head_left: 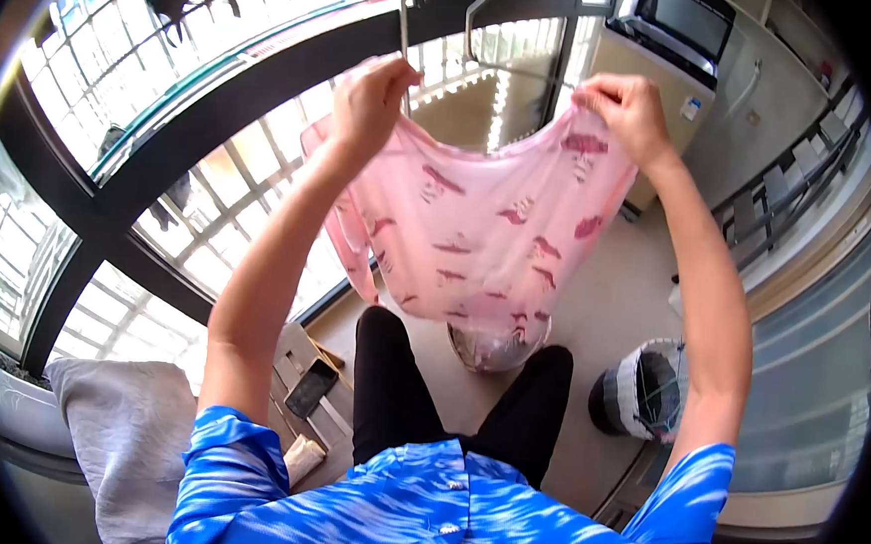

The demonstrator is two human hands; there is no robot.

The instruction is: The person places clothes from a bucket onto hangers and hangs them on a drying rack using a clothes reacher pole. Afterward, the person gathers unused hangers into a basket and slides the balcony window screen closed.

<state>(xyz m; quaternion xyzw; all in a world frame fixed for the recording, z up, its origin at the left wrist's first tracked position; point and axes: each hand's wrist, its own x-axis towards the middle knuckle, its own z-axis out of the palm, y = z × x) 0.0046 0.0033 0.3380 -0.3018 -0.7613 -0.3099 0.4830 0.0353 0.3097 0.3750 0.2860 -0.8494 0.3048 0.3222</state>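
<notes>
A pink top (pixel 478 225) with dark pink printed figures hangs spread out in front of me at arm's length. My left hand (pixel 371 104) pinches its upper left corner, and my right hand (pixel 627 114) grips the upper right one. Between them the neckline sags in a curve. One sleeve droops on the left side. A metal hanger (pixel 473 20) shows its hook above the neckline, with a thin bar running toward my right hand. The top's lower edge overlaps a basket (pixel 495 353) on the floor between my knees.
Left are barred windows with dark frames (pixel 71 205). A phone (pixel 311 388) lies on a wooden surface beside my leg, near grey cloth (pixel 126 443). A black-and-white basket (pixel 638 389) stands right. Behind are a washing machine (pixel 658 56) and a folded ladder (pixel 795 184).
</notes>
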